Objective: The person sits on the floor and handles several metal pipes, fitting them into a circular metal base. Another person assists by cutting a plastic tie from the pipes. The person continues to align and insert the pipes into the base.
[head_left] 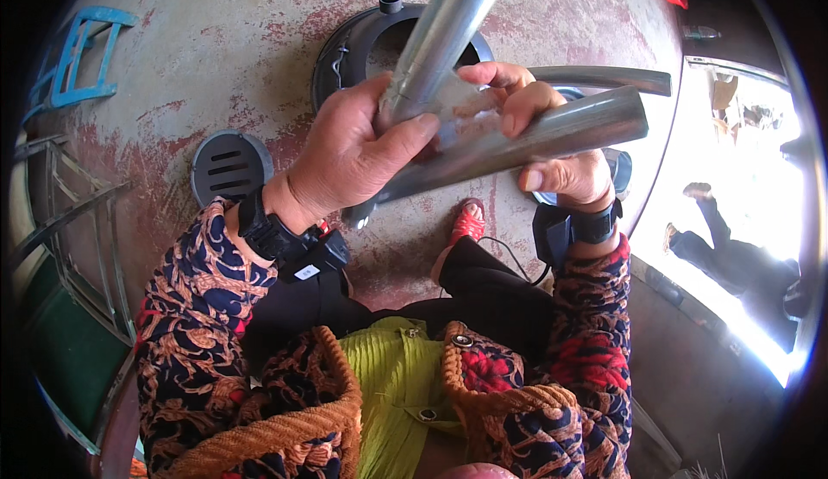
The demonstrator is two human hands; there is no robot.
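Note:
My left hand [341, 147] is closed round the lower end of a shiny metal pipe [453, 22] that slants up past the top edge. Across it, below, lies a second metal pipe [595, 125], gripped by my right hand [569, 177], its fingers over the top and its thumb underneath. Clear plastic film [466, 108], somewhat blurred, stretches between my two hands over the pipes. Whether the pipes are joined near my left hand is hidden by the fingers. Behind the right hand another metal pipe [621, 78] sticks out to the right.
On the worn floor beyond my hands stands a round black stove-like body [336, 56]. A dark slotted round plate [228, 169] lies to its left. Farther left are a blue chair [86, 56] and a metal frame [73, 212]. A bright doorway at right shows a person [733, 259] in dark clothes.

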